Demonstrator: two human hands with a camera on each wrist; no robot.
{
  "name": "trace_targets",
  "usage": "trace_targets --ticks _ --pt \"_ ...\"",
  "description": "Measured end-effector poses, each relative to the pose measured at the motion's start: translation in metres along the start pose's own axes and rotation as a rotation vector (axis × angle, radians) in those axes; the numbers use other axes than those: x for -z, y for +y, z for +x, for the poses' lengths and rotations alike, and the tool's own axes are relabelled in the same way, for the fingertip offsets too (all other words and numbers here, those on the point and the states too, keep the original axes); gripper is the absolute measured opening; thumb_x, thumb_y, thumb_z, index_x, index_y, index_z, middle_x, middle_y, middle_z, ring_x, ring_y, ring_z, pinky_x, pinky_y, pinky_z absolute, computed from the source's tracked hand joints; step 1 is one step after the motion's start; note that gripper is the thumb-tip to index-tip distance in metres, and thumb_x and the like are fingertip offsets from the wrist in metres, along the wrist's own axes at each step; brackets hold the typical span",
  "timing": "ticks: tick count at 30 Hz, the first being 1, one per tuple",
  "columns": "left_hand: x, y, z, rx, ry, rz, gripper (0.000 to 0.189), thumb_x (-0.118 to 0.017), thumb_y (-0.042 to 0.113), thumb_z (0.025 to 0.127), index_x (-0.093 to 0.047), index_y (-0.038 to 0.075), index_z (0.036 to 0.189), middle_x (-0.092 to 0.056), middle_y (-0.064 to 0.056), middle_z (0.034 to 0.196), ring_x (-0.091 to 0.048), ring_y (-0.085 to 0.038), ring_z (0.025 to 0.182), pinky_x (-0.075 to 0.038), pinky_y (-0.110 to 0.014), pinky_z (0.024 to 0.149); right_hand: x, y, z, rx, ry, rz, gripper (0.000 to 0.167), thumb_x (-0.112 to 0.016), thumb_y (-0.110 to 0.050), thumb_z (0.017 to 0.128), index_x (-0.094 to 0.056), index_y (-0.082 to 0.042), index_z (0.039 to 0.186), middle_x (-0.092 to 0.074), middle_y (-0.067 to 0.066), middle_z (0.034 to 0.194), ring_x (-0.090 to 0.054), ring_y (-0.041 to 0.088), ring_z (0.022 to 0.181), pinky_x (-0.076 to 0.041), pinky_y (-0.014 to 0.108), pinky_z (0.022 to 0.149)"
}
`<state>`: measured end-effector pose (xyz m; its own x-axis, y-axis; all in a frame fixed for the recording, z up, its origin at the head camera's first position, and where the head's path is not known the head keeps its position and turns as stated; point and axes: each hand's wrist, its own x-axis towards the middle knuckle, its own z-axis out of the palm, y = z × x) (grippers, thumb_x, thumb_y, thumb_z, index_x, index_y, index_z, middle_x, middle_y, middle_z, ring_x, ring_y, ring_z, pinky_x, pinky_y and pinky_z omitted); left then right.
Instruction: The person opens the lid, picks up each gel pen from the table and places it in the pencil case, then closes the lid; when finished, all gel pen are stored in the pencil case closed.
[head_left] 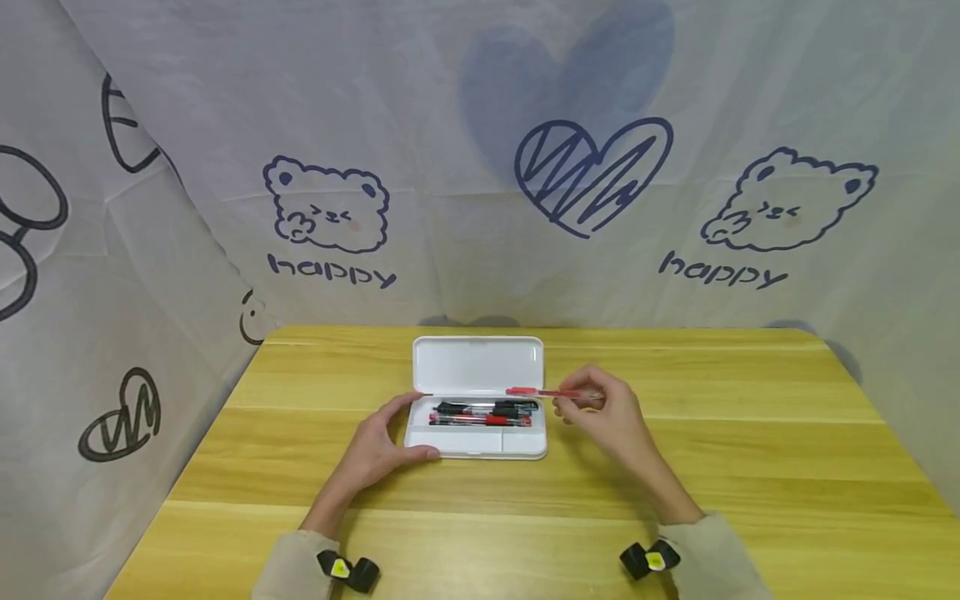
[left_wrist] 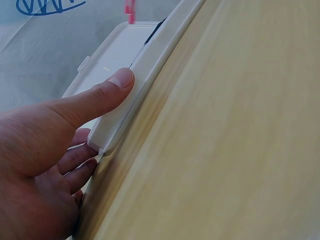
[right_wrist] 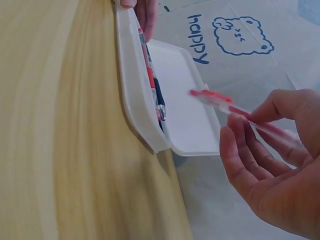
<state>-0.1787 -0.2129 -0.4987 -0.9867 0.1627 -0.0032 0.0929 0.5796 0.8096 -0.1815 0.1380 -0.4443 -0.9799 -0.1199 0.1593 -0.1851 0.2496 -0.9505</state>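
A white pencil case (head_left: pixel 465 455) lies on the table with its lid (head_left: pixel 477 363) folded back. Several black and red pens (head_left: pixel 497 421) lie together in its rear compartment. My left hand (head_left: pixel 373 447) grips the case's left end, the thumb on the front rim and the fingers around the far side. Between thumb and fingers, my right hand (head_left: pixel 609 414) pinches a red pen (right_wrist: pixel 217 101) with a clear barrel. That pen is raised just past the case's right end, its red capped end pointing left over the hinge area.
The wooden table (head_left: pixel 675 367) extends on both sides of the case. A pale cloth (head_left: pixel 450 108) with drawn hearts and bears hangs behind it and at the sides. The case's front section has a small divider (head_left: pixel 502 440).
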Motion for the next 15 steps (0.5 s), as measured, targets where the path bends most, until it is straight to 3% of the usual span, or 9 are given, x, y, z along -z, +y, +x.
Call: trace_targets --ticks 6,15 --pt "0.000 0.000 0.000 0.003 0.000 -0.009 0.093 -0.097 0.038 0.069 -0.052 0.019 0.148 -0.043 -0.013 0.159 -0.032 -0.034 0.149 -0.025 -0.056 0.122 -0.008 0.007 0.003 0.052 -0.006 -0.034 0.013 -0.076 0.007 0.086 -0.070 0.003 0.096 -0.075 0.016 0.094 -0.073 0.020 0.086 -0.060 0.023 0.074" --pt "0.000 -0.001 0.000 0.008 -0.002 -0.019 0.092 -0.097 0.038 0.069 -0.053 0.021 0.148 -0.043 -0.013 0.158 -0.033 -0.034 0.149 -0.026 -0.055 0.122 -0.026 0.015 0.014 0.062 0.033 -0.145 0.011 -0.079 -0.005 0.090 -0.077 -0.005 0.101 -0.077 0.006 0.100 -0.070 0.020 0.093 -0.057 0.025 0.074"
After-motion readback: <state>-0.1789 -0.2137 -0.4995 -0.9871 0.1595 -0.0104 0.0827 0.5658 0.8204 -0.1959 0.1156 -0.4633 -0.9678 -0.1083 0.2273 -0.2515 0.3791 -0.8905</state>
